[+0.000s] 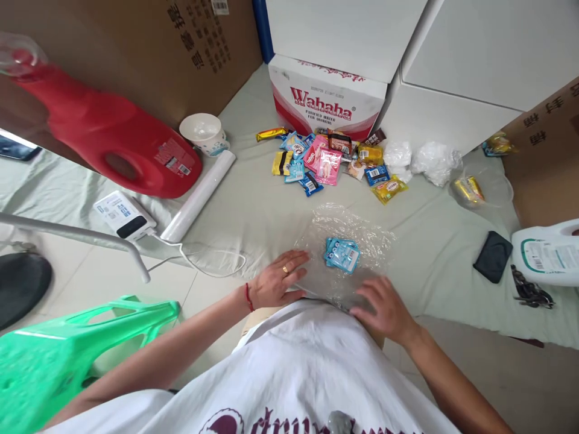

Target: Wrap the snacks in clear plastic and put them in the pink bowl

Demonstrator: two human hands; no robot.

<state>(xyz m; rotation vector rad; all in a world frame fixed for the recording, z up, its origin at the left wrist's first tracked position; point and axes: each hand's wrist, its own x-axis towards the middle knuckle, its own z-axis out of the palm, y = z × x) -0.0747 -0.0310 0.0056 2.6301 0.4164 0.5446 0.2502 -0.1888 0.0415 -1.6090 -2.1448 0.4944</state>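
A clear plastic sheet or bag (380,241) is spread on the pale green cloth right in front of me. Several small light-blue snack packets (344,255) are stacked on or under its film; which one I cannot tell. My left hand (281,278) rests at the film's left edge, fingers stretched out and flat. At the near right edge is my right hand (383,306), fingers spread and slightly blurred, touching or just over the plastic. Beyond the film lies a pile of mixed wrapped snacks (328,166) in pink, blue, yellow and brown.
A Wahaha carton (328,102) stands behind the snacks. To the left are a red detergent bottle (122,138), a paper cup (205,134), a white roll (199,196) and a power bank (124,215) with cable. Rightward lie a clear bowl (497,187), black case (493,257) and white bottle (549,253).
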